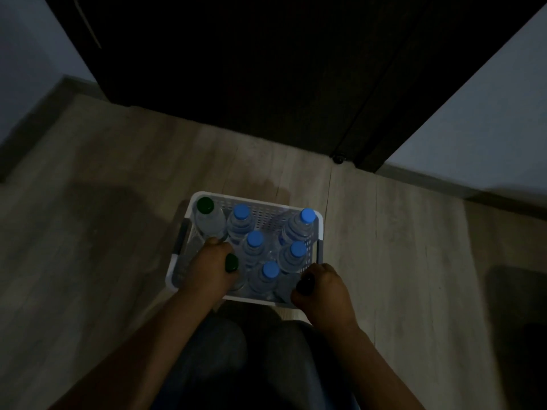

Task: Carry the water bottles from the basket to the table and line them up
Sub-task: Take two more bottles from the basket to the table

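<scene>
Left hand (210,270) clamps green-capped bottle (231,262), right hand (322,294) black-capped bottle (306,284); basket (254,198) holds eight bottles, five blue-capped.

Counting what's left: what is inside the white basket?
Visible: five blue-capped bottles, one green-capped bottle. The left hand grips a second green-capped bottle; the right hand, a dark-capped bottle. The basket floor is covered.

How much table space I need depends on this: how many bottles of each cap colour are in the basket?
Blue-capped bottles: 5
Green-capped bottles: 2, one in the left hand
Dark-capped bottle in the right hand, colour unclear: 1
Total: 8
</scene>
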Demonstrator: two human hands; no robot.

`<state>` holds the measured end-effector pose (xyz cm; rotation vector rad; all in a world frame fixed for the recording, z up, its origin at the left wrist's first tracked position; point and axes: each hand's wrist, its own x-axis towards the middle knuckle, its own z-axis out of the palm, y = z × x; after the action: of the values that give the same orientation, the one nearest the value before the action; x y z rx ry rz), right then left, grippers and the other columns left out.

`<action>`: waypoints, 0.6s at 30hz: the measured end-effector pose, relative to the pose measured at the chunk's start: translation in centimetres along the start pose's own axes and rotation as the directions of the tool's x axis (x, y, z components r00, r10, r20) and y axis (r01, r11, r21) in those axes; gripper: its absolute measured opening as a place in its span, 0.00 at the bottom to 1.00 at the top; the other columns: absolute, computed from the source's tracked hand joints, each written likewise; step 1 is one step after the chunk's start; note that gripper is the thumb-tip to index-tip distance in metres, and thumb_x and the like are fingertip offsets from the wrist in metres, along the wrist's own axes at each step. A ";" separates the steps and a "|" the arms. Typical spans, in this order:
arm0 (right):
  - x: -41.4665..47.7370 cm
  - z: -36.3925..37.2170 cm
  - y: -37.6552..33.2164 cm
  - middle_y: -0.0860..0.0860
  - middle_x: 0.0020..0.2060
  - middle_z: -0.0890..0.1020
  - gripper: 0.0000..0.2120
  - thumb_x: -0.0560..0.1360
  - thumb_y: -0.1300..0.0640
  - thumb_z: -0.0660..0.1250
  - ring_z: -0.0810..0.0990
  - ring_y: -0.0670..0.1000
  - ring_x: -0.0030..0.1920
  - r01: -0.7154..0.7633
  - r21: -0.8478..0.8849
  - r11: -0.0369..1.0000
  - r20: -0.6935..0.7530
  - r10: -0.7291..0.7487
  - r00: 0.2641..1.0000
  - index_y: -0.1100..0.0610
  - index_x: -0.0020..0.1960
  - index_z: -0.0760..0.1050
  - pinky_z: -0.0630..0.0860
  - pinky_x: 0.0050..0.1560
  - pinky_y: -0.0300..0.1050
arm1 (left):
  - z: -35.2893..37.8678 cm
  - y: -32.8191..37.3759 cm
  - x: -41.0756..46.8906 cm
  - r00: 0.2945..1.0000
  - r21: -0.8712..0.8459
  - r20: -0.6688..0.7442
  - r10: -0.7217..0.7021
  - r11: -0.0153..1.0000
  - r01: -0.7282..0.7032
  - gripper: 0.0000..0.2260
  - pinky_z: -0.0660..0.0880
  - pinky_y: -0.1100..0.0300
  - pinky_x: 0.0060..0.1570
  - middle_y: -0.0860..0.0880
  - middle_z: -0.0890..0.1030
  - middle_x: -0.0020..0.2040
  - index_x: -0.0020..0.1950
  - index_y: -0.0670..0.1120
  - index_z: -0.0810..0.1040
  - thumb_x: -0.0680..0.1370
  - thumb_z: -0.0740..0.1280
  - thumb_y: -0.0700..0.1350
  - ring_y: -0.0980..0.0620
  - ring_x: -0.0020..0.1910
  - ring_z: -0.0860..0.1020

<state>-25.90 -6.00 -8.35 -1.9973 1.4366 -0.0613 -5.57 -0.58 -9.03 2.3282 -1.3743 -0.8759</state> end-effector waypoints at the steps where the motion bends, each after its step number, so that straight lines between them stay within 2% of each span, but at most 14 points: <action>1: -0.1 -0.2 -0.1 0.44 0.38 0.70 0.10 0.70 0.58 0.72 0.72 0.45 0.43 0.009 0.010 1.000 -0.019 -0.009 1.000 0.58 0.48 0.75 0.66 0.34 0.28 | -0.2 0.1 -0.1 1.000 -0.012 -0.008 -0.003 1.000 0.003 0.07 0.70 0.59 0.47 0.40 0.77 0.51 0.47 0.37 0.78 0.72 0.70 0.40 0.44 0.51 0.76; 3: -0.5 -0.9 -0.5 0.42 0.37 0.69 0.09 0.69 0.58 0.73 0.71 0.44 0.42 0.029 0.022 0.999 -0.042 -0.028 0.999 0.57 0.47 0.76 0.66 0.34 0.28 | -1.0 0.6 -0.6 0.999 -0.046 -0.048 0.001 0.999 -0.003 0.07 0.70 0.59 0.47 0.42 0.76 0.48 0.46 0.37 0.79 0.71 0.71 0.39 0.45 0.49 0.76; 8: -2.0 -5.6 -3.5 0.48 0.39 0.73 0.10 0.68 0.58 0.74 0.70 0.41 0.36 0.032 0.046 0.998 -0.049 -0.030 0.998 0.57 0.44 0.75 0.68 0.32 0.28 | -5.3 4.1 -4.2 0.991 -0.050 -0.135 0.009 0.999 -0.015 0.06 0.67 0.61 0.43 0.47 0.72 0.44 0.40 0.42 0.75 0.70 0.71 0.37 0.50 0.44 0.73; 13: -5.2 -13.5 -8.7 0.42 0.33 0.69 0.08 0.67 0.62 0.74 0.73 0.47 0.39 0.056 0.083 0.995 -0.100 -0.047 0.994 0.61 0.42 0.76 0.68 0.33 0.31 | -12.2 9.0 -8.0 0.997 -0.019 -0.081 0.003 1.000 -0.005 0.05 0.65 0.65 0.39 0.42 0.76 0.48 0.44 0.40 0.76 0.70 0.70 0.37 0.51 0.42 0.73; 16: -7.8 -17.9 -11.6 0.46 0.37 0.72 0.09 0.67 0.62 0.74 0.73 0.46 0.38 0.051 0.096 0.994 -0.112 -0.040 0.993 0.61 0.44 0.77 0.67 0.33 0.28 | -16.5 12.3 -10.7 0.996 -0.009 -0.079 0.041 0.999 -0.042 0.06 0.60 0.73 0.34 0.45 0.75 0.48 0.43 0.44 0.75 0.70 0.71 0.38 0.55 0.42 0.69; 18: -9.6 -21.0 -13.5 0.49 0.39 0.74 0.10 0.66 0.62 0.74 0.74 0.46 0.38 0.055 0.101 0.993 -0.129 -0.042 0.991 0.61 0.45 0.77 0.67 0.34 0.28 | -19.5 14.6 -12.5 0.995 -0.012 -0.095 0.044 0.999 -0.045 0.07 0.60 0.75 0.33 0.48 0.73 0.47 0.46 0.41 0.77 0.70 0.71 0.38 0.55 0.43 0.70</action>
<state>-26.96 -5.62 18.38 -1.9729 1.4324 -0.2838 -7.57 2.04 18.18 2.2885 -1.3712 -0.7504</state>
